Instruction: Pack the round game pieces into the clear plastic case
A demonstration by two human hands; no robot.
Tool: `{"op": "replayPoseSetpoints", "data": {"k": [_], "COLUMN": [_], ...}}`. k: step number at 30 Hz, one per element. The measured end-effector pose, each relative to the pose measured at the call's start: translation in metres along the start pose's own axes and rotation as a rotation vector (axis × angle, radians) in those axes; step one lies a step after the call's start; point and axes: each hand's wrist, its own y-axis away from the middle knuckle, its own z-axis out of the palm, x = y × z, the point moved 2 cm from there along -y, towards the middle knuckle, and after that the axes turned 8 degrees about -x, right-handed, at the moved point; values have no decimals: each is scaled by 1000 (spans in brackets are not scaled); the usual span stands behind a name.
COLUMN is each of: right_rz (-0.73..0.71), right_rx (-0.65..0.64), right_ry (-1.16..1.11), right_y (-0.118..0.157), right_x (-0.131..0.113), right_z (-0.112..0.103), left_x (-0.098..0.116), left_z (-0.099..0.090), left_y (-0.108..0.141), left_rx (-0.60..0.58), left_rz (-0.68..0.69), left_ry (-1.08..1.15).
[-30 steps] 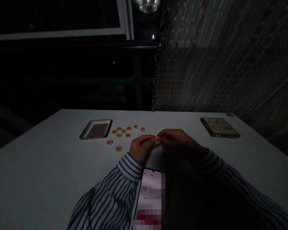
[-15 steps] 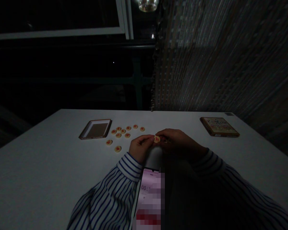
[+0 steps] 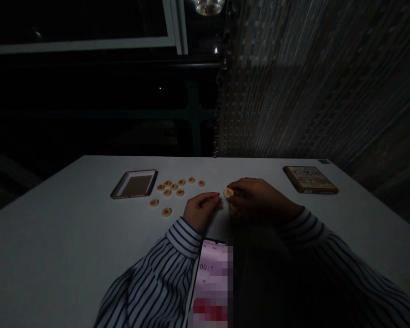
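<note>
My right hand [image 3: 258,198] pinches a round xiangqi piece [image 3: 228,193] between thumb and fingertips, its red character facing me. Just left of that piece is my left hand [image 3: 202,209], its thumb and forefinger drawn together with no piece showing between them. A small gap separates the left fingertips from the held piece. The area under my right palm is dark and hidden. To the left, several pale pieces with red characters lie loose on the table, the nearest being one piece [image 3: 166,212] close to my left cuff.
On the white table [image 3: 71,237], an open shallow box tray [image 3: 136,186] sits at the left. A printed box [image 3: 309,178] lies at the right. A phone [image 3: 210,282] with a lit timer rests between my forearms. A strand curtain [image 3: 273,91] hangs behind the table.
The held piece has moved slightly right and up with my right hand. My left fingertips, which were touching it, are now apart from it. The loose pieces lie as before.
</note>
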Motion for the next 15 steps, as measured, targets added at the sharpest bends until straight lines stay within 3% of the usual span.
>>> {"op": "replayPoseSetpoints", "data": {"k": [15], "right_rz": [112], "right_rx": [-63], "right_ry": [58], "right_y": [11], "right_x": [18], "right_z": [-14], "left_x": [-17], "left_z": [3], "left_y": [2], "left_rx": [-175], "left_rz": [1], "left_ry": [-545]}}
